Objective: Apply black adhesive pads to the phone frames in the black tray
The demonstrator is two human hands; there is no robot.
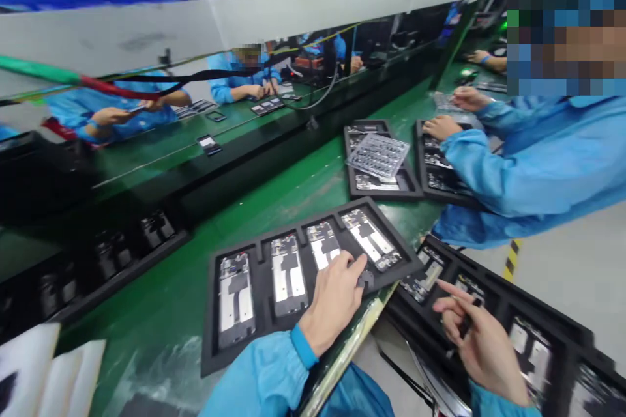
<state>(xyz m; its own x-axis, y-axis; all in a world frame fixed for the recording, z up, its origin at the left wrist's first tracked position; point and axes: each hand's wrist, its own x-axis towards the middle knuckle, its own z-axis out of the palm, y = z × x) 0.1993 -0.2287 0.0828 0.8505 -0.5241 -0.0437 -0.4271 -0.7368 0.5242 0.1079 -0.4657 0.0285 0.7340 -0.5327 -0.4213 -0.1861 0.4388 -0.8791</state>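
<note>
A black foam tray [211, 313] lies on the green bench with several opened phones in its slots, their boards and silver plates showing. My left hand [337, 293] is over its right part, fingers bent and drawn together between two phones [372, 239]; a small dark shape [366, 279] is at the fingertips, too unclear to name. My right hand [482, 339] is closed around a thin dark tool [475, 305] above a second black tray [562, 313] of opened phones at the lower right. The tool's lower part is mostly hidden by the fingers.
Beyond my tray, a clear plastic tray [379, 155] lies on another black tray [349, 176]. A person in blue [552, 156] works at the right. White foam sheets [29, 365] stand lower left, near a dark tray [166, 251]. Other people sit across the bench.
</note>
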